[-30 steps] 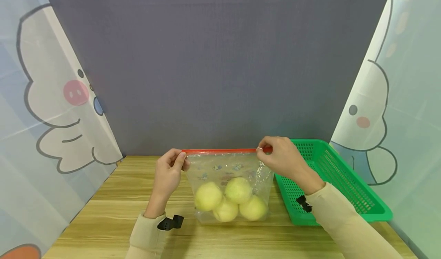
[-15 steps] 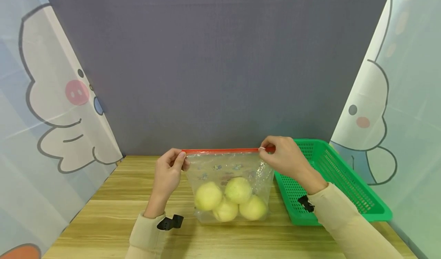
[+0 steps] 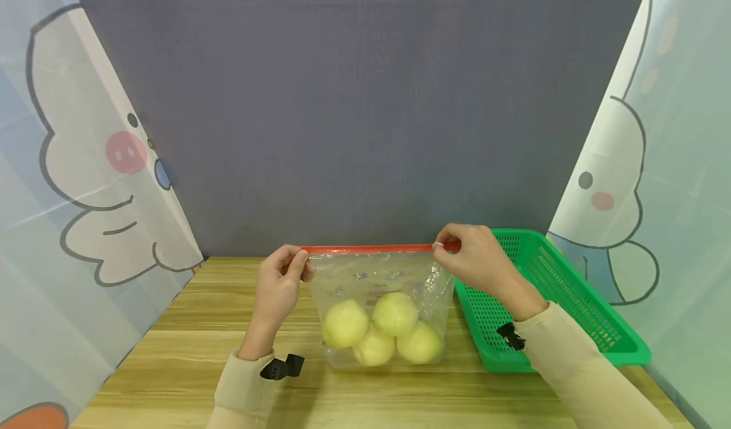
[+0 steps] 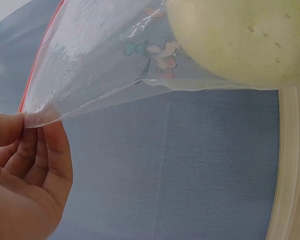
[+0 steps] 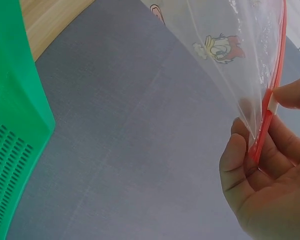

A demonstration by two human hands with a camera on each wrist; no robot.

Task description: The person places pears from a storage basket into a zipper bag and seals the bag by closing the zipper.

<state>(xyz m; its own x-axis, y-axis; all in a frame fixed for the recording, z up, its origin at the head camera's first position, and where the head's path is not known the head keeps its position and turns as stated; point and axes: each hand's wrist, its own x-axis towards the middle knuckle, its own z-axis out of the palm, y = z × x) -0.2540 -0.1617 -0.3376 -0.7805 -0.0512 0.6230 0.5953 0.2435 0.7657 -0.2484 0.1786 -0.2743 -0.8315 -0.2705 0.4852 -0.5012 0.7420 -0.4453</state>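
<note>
A clear zip bag (image 3: 371,277) with a red zip strip along its top and small cartoon prints stands upright on the table. Several pale yellow-green round fruits (image 3: 395,315) lie in its bottom; one fruit (image 4: 245,40) fills the upper right of the left wrist view. My left hand (image 3: 278,286) pinches the bag's top left corner between thumb and fingers. At the top right, my right hand (image 3: 474,257) pinches the white zip slider (image 5: 272,102) on the red strip, its other fingers curled behind the bag's corner.
A green perforated plastic basket (image 3: 571,302) stands on the wooden table (image 3: 200,353), right of the bag and partly behind my right forearm. A grey cloth backdrop (image 3: 365,112) rises behind, with cartoon-printed curtains (image 3: 85,162) at the sides.
My right hand has slid slightly to the right along the red strip with the slider. My left hand has kept its place at the corner; the fruits look unmoved.
</note>
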